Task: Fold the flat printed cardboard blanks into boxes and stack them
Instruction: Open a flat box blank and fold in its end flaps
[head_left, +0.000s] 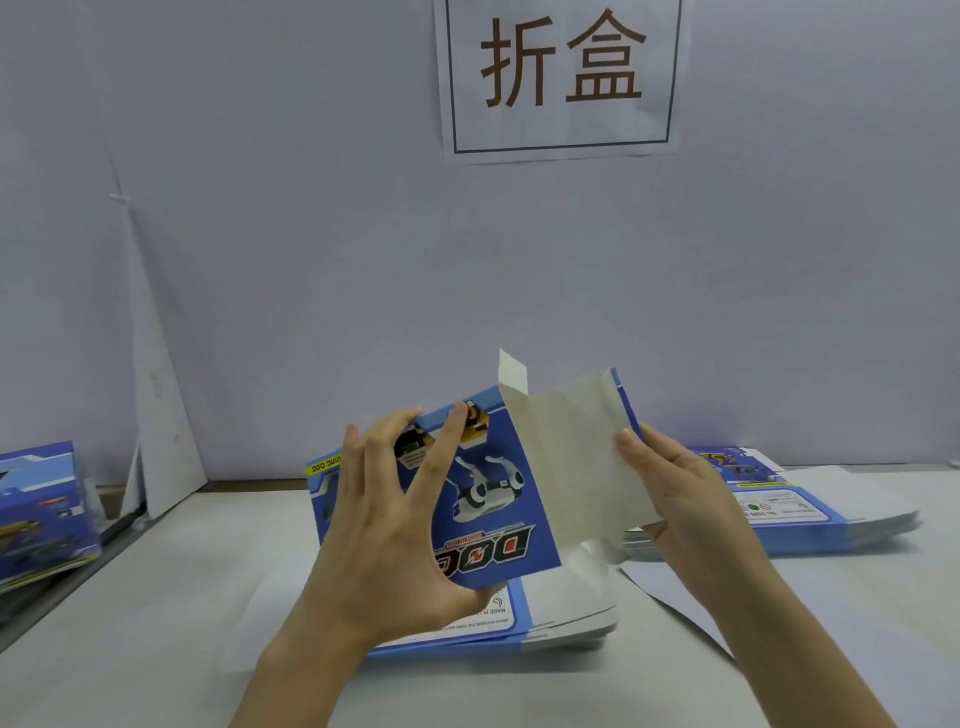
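Folding sits midway: left hand (384, 525) grips the half-opened dog-toy box (493, 499), right hand (680, 493) pinches its unprinted panel (571, 457); flat blanks (566, 621) remain.

You have one view only, worn on your head, looking forward and slightly down across the desk (156, 623) from where you sit. It squarely faces the desk's far edge, where the pale wall (311, 260) rises, its paper sign (561, 78) at the top of the frame. The lens is wide and close: your left grip (384, 519) and right grip (675, 499) hold the box (498, 499) mid-frame, near the camera.
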